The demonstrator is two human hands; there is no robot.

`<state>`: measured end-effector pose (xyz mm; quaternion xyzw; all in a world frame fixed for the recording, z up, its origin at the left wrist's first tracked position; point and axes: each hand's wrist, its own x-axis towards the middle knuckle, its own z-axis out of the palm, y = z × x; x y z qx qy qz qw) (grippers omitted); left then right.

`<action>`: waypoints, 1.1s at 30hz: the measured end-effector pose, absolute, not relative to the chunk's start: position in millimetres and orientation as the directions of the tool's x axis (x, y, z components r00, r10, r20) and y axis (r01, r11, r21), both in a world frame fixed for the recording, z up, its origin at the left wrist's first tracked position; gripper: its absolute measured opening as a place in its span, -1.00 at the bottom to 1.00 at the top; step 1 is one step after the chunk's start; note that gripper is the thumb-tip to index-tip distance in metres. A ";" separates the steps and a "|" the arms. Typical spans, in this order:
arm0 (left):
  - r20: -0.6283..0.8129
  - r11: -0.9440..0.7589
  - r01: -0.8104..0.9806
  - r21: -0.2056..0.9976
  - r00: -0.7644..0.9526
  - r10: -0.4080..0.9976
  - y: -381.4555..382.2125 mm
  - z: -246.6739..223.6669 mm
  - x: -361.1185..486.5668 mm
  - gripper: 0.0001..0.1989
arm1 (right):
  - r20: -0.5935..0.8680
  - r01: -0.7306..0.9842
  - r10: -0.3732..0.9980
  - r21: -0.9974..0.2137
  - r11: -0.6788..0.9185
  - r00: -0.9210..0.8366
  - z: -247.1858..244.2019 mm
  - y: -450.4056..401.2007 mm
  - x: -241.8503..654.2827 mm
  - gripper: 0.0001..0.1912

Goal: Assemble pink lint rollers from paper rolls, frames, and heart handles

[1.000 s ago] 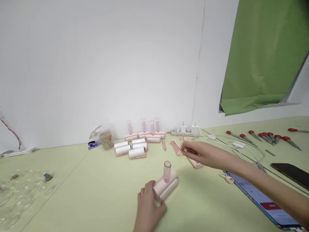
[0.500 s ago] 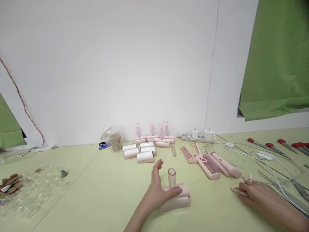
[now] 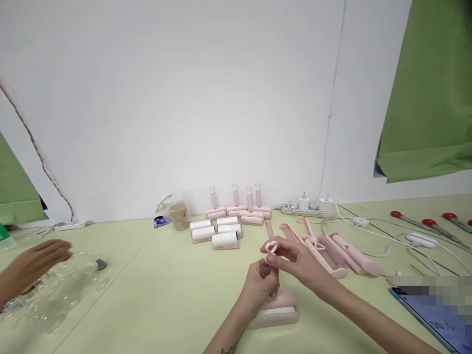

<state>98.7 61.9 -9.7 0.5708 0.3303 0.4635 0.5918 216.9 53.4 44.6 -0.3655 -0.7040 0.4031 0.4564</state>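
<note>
Presently pinching a pale pink, heart-shaped plastic piece (image 3: 271, 247) with the fingers of the right hand (image 3: 297, 258), close at the mouth of a see-through pinkish tube (image 3: 264, 267); clasping this tube in the curled fingers of the left hand (image 3: 257, 287). Having just below, on the pale green worktop (image 3: 165, 295), a pink-and-white cylindrical roller (image 3: 276, 317); having farther behind, several white cylindrical rolls (image 3: 224, 240).

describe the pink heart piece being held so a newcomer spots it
On the green table, find the pink-and-white roller near the front, just right of centre. Above it, the left grip holds a translucent tube. The pink heart-shaped piece is pinched in the right grip over that tube; unlike the heart-topped handles by the wall, it is being held.
</note>
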 end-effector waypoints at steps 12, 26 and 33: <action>0.113 -0.041 -0.177 0.983 0.418 0.901 62.5 -10.5 92.3 -0.86 | 0.377 0.308 0.854 -0.815 0.490 -0.359 49.7 47.7 202.4 -0.89; 0.014 0.156 -0.349 0.924 0.440 0.898 60.1 -16.3 100.7 -0.24 | 0.361 0.227 0.671 -0.750 0.622 -0.647 56.8 75.1 206.5 -0.88; -0.058 0.193 -0.358 0.914 0.355 0.933 57.6 -21.2 110.0 -0.27 | 0.118 0.177 0.594 -0.893 0.414 -0.796 52.3 70.2 201.2 -0.69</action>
